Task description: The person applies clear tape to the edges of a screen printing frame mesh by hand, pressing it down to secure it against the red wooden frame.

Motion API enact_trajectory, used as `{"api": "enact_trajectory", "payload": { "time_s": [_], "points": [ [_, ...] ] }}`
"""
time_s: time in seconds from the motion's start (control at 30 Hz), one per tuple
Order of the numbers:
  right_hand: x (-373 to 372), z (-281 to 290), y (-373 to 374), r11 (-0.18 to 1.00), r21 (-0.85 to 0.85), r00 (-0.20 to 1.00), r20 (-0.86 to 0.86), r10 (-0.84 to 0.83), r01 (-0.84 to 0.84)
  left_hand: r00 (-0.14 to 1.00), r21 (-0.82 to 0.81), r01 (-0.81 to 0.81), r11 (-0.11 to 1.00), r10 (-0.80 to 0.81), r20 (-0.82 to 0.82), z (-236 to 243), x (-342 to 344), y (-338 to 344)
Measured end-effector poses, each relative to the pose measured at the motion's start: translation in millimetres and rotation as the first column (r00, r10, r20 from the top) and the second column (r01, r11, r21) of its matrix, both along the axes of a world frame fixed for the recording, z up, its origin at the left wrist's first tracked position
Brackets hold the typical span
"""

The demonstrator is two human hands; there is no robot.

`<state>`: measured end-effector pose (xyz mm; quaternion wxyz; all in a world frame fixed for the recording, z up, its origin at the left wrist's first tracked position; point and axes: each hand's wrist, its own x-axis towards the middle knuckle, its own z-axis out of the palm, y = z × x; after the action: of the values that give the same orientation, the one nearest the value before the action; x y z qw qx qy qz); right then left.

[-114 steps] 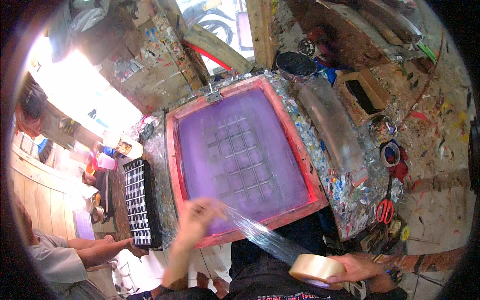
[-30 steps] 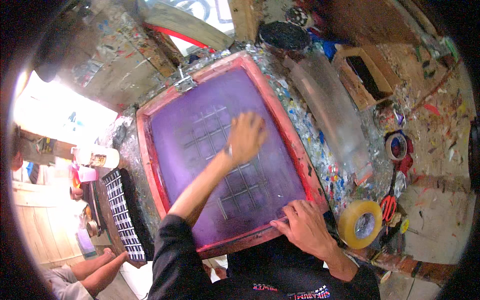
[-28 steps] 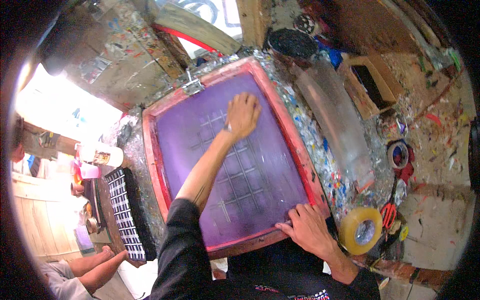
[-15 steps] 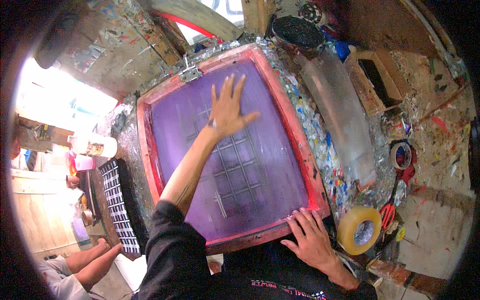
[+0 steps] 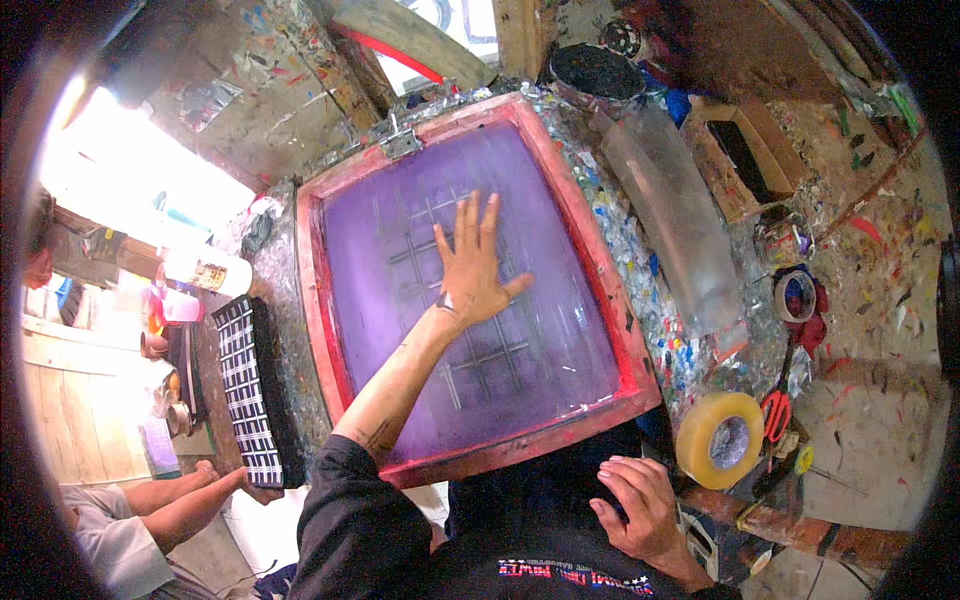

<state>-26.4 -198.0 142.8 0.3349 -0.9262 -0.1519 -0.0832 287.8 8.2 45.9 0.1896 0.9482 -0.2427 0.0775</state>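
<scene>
A screen-printing frame [image 5: 312, 290] with red-stained wooden sides lies tilted in front of me. Stretched across it is purple mesh [image 5: 545, 225] bearing a plaid line pattern. My left hand [image 5: 472, 275] lies over the middle of the mesh, palm down, fingers spread and holding nothing. Past the frame's lower right corner, close to my body, my right hand [image 5: 645, 515] hangs apart from the wood. Its fingers are loosely bent, the thumb stands away from them, and no object shows in it. A metal hinge clamp [image 5: 402, 143] grips the frame's far edge.
Right of the frame are a clear tape roll [image 5: 718, 440], red-handled scissors [image 5: 775, 412], a clear plastic sheet [image 5: 680, 220] and a cardboard box [image 5: 745, 165]. On the left lie a stack of black-and-white checked pieces [image 5: 250, 395] and a white bucket [image 5: 215, 270]. Another person's arm [image 5: 190, 515] reaches toward the stack.
My right hand has left the frame's near corner and drawn back toward my body. My left hand has slid nearer over the mesh. The view has shifted slightly.
</scene>
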Motion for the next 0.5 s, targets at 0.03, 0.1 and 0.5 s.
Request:
{"api": "enact_trajectory", "payload": {
  "time_s": [0.03,0.1,0.5],
  "points": [
    [-3.5,0.2,1.9,1.000,0.025,1.000,-0.028,0.001,0.000,0.999,0.025,0.050,0.998,-0.050,-0.009,0.0,-5.8,-0.9],
    [-10.7,1.5,5.0,0.997,0.074,0.996,-0.084,-0.002,0.008,0.998,0.037,0.035,0.999,-0.033,-0.045,1.5,-20.9,-1.1],
    [-30.7,1.1,-30.4,0.989,0.087,0.989,0.074,-0.126,0.119,0.924,0.073,0.372,0.925,-0.361,-0.127,27.1,-135.1,-20.0]
  ]
}}
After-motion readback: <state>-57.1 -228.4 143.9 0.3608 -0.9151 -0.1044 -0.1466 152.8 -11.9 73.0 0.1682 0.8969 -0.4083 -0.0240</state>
